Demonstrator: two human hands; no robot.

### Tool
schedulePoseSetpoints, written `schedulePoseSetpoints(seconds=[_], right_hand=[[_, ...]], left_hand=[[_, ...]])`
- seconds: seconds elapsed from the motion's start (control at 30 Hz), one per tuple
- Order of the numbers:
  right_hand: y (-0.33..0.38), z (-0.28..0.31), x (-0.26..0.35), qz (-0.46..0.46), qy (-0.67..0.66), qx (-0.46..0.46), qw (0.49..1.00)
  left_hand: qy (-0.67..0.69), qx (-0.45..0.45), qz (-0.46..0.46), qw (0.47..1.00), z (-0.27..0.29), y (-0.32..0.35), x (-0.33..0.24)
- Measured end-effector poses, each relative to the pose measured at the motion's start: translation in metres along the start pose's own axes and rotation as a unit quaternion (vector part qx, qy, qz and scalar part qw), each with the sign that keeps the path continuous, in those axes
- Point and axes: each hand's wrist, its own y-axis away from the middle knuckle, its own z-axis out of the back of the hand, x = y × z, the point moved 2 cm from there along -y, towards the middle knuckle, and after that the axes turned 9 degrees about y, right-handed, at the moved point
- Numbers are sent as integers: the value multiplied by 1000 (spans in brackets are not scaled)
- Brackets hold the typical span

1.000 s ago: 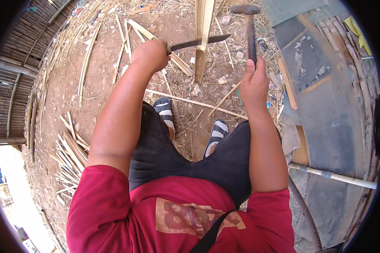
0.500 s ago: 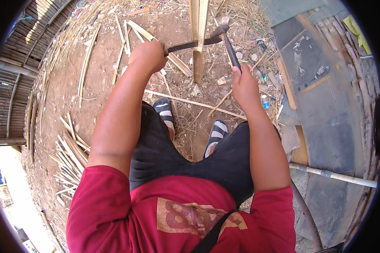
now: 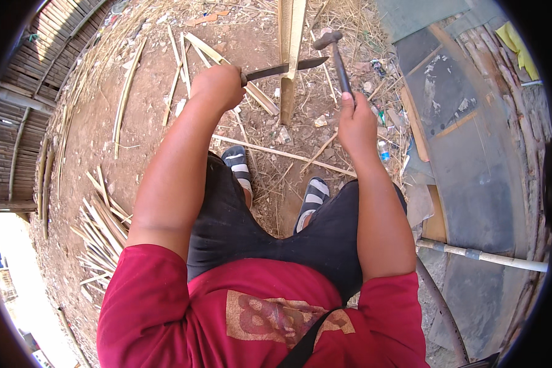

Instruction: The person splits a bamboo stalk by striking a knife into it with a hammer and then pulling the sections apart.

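1. Head view, far left: one heap of bamboo strips [image 3: 104, 230] lies on the dirt ground [image 3: 80, 159], too overlapped to count.
2. The left arm reaches forward and slightly inward, elbow nearly straight; the left hand [image 3: 218, 89] is closed, knuckles up, around the handle of one knife [image 3: 267, 72], whose blade points right.
3. Two striped sandals [image 3: 236, 161] are on the feet, set apart below the hands.
4. One split bamboo length [image 3: 294, 40] stands ahead of the feet, between the hands; the blade crosses it, one pale side passing in front.
5. The right forearm angles forward and inward; the right hand [image 3: 357, 126] is wrapped around one hammer's [image 3: 340, 67] handle, thumb along it, the head just beyond the blade's tip.
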Motion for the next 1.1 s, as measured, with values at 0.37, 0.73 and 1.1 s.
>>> schedulePoseSetpoints(seconds=[0.37,0.73,1.1], right_hand=[[9,-20,-2,-12,76,107,991],[6,4,-8,-36,76,73,994],[7,0,-2,-18,54,16,998]], left_hand=[[-13,4,17,1000,5,1,-10],[-10,9,20,1000,1,-2,-7],[-21,3,30,999,4,-1,-10]])
